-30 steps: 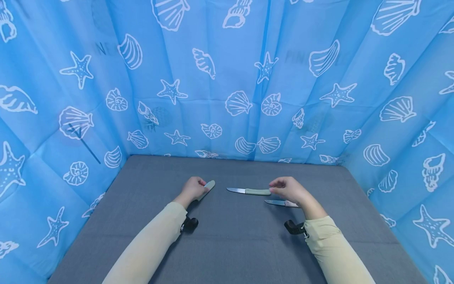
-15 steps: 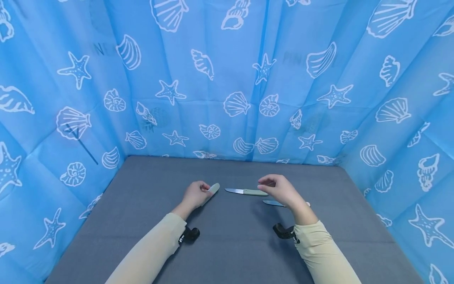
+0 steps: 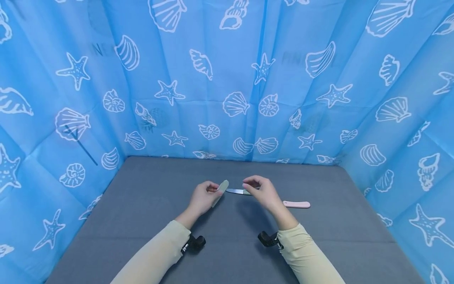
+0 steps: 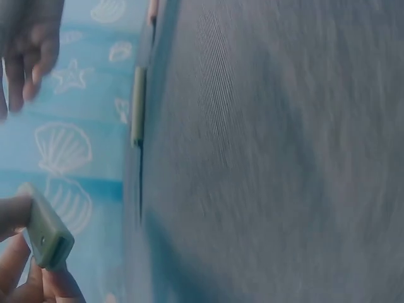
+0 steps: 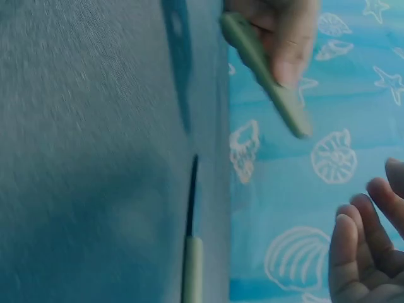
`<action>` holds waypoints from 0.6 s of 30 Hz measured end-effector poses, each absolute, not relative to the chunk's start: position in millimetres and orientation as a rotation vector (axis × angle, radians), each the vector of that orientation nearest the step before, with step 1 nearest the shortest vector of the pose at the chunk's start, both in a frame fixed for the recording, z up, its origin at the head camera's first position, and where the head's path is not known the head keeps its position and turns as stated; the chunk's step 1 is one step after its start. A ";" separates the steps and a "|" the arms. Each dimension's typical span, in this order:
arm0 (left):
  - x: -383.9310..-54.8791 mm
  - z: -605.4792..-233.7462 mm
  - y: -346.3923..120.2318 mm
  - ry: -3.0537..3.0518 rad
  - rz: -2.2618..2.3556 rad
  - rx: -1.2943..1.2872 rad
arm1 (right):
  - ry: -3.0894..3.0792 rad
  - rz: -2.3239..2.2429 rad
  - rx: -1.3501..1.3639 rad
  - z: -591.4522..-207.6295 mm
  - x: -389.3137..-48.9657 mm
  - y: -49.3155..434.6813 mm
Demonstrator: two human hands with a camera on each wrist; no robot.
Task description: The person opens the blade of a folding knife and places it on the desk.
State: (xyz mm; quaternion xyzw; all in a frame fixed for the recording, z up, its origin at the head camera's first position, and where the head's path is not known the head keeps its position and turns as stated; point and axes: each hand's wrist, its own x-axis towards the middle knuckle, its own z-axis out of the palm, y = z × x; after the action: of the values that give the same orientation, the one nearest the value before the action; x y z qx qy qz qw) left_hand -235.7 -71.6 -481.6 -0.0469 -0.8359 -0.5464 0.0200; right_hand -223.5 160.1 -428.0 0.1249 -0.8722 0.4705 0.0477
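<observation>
My left hand (image 3: 203, 199) pinches a pale green folding knife (image 3: 222, 186) between thumb and fingers, tilted and raised over the table, no blade showing. In the left wrist view its end has a small pivot hole and a dark slot. My right hand (image 3: 262, 194) hovers with loosely bent fingers and nothing in them. Behind it lies a second green-handled knife (image 3: 235, 191), blade out and pointing left, its handle mostly hidden in the head view. The right wrist view shows that handle (image 5: 194, 268). Right of my hand lies a pink-handled knife (image 3: 297, 204), its blade hidden by my hand and wrist.
The grey cloth-covered table (image 3: 227, 252) ends at a blue shell-print curtain (image 3: 213, 98) at the back and sides. Each wrist carries a black camera mount, the left one (image 3: 196, 242) and the right one (image 3: 268, 239), low over the cloth.
My left hand has moved right with the green knife, close to the lying knife's tip. My right hand has moved left, off the pink handle and over the green one.
</observation>
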 end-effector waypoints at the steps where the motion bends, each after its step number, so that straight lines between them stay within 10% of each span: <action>1: -233.9 -480.3 -69.4 -2.577 -1.717 -0.150 | -2.644 1.442 0.379 -429.5 -223.6 157.4; 18: -209.2 -465.7 -47.8 -2.445 -1.846 -0.251 | -2.467 1.647 0.371 -441.5 -221.9 134.5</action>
State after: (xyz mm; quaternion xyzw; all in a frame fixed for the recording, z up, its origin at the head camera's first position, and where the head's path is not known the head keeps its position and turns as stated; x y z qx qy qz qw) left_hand -209.2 -47.8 -465.7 -0.0816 -0.7949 -0.6002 0.0336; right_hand -221.9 134.5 -441.5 0.1238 -0.8229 0.5493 0.0759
